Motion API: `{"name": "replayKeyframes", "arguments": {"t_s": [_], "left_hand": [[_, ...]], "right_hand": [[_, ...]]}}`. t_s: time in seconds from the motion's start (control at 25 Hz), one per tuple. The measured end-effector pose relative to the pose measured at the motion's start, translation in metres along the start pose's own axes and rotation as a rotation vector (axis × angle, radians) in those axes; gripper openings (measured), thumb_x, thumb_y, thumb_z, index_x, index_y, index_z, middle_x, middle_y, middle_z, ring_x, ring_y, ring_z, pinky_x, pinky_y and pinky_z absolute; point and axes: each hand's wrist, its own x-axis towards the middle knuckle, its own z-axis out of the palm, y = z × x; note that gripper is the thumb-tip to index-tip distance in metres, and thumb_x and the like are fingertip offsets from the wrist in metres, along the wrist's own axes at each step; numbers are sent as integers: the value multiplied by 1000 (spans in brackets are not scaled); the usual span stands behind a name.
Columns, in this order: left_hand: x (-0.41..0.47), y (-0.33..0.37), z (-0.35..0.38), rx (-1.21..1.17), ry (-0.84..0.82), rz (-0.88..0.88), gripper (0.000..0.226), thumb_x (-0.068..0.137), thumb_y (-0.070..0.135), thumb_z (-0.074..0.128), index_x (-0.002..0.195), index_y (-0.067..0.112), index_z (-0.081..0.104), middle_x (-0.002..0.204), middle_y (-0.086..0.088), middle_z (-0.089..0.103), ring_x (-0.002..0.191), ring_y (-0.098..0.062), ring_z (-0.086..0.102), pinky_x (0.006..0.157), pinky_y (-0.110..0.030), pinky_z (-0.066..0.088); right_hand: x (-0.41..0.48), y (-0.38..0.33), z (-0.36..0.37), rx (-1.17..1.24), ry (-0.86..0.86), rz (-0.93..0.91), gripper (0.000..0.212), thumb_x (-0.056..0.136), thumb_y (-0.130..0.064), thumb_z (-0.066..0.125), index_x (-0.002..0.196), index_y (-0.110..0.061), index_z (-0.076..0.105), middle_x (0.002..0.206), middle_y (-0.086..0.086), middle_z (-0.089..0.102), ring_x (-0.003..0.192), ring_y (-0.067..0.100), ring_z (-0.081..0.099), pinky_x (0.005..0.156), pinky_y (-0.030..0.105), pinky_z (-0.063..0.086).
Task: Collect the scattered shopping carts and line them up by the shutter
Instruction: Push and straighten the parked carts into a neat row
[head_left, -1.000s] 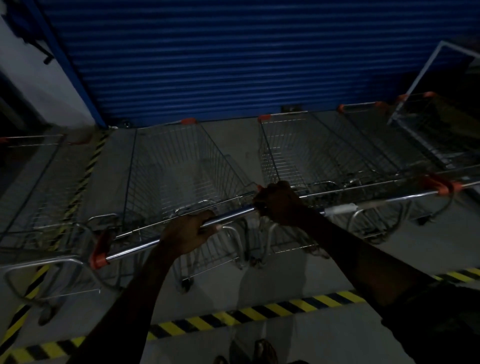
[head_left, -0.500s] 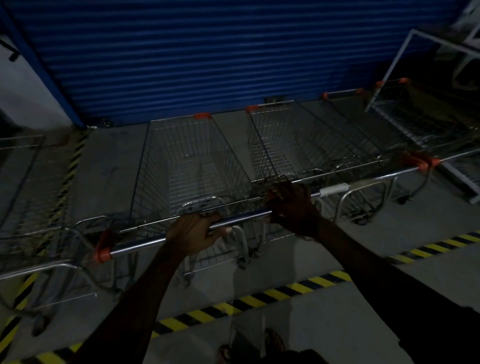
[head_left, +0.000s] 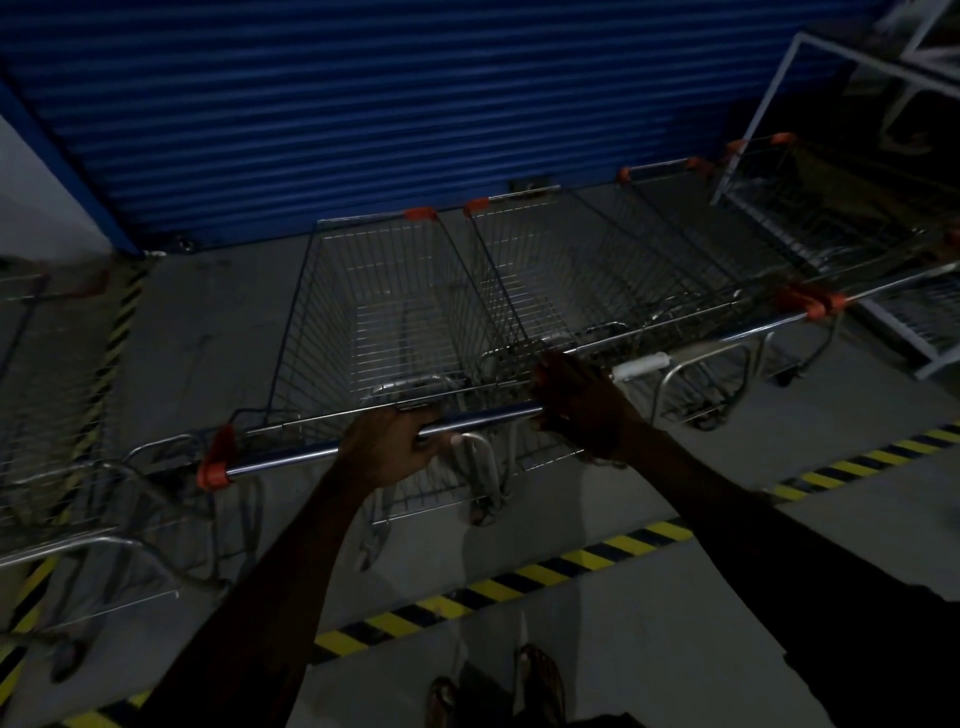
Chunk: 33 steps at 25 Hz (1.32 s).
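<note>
Dimly lit, a shopping cart (head_left: 384, 322) stands nose-first before the blue shutter (head_left: 415, 104), near it but not touching. Grey floor shows through its wire basket. The left hand (head_left: 387, 449) is wrapped round the cart's chrome handle (head_left: 291, 457). The right hand (head_left: 576, 402) is curled over the bar's end, farther right along the shutter. Three more carts (head_left: 597, 270) line up to the right, also facing the shutter, with floor visible through their wire. A white sleeve (head_left: 640, 364) on the next handle is too dim to read. Another cart (head_left: 47, 389), left of the shutter, is blurred and cut off. Yellow-black tape (head_left: 519, 577) runs parallel to the shutter, behind the carts.
</note>
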Motion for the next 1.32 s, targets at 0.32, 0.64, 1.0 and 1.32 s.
{"name": "replayKeyframes", "arguments": {"t_s": [0.32, 0.64, 1.0, 1.32], "left_hand": [[-4, 13, -7, 15, 73, 12, 56, 89, 81, 38, 95, 34, 68, 67, 7, 68, 66, -13, 69, 54, -23, 40], [-6, 14, -15, -52, -54, -78, 46, 88, 80, 45, 90, 37, 62, 73, 13, 67, 74, -8, 68, 58, -22, 35], [-10, 14, -10, 44, 7, -77, 59, 90, 82, 37, 104, 34, 67, 85, 8, 73, 82, -14, 71, 65, -28, 50], [-74, 0, -44, 38, 311, -297, 31, 100, 45, 54, 112, 19, 67, 107, -4, 65, 99, -30, 61, 84, -42, 48]], "right_hand": [[-6, -1, -8, -86, 106, -63, 61, 95, -65, 31, 132, -27, 62, 161, 17, 38, 133, 44, 48, 103, 63, 40], [-2, -5, 0, -64, 170, -21, 51, 97, -61, 43, 133, -28, 60, 161, 9, 40, 133, 41, 46, 101, 60, 40], [-9, -19, -1, 6, 335, 38, 73, 97, -67, 45, 153, -20, 46, 163, 10, 37, 147, 37, 34, 112, 65, 28], [-2, -126, -17, 199, 399, -294, 54, 96, -45, 59, 143, -18, 56, 151, 6, 48, 137, 32, 44, 111, 54, 34]]}}
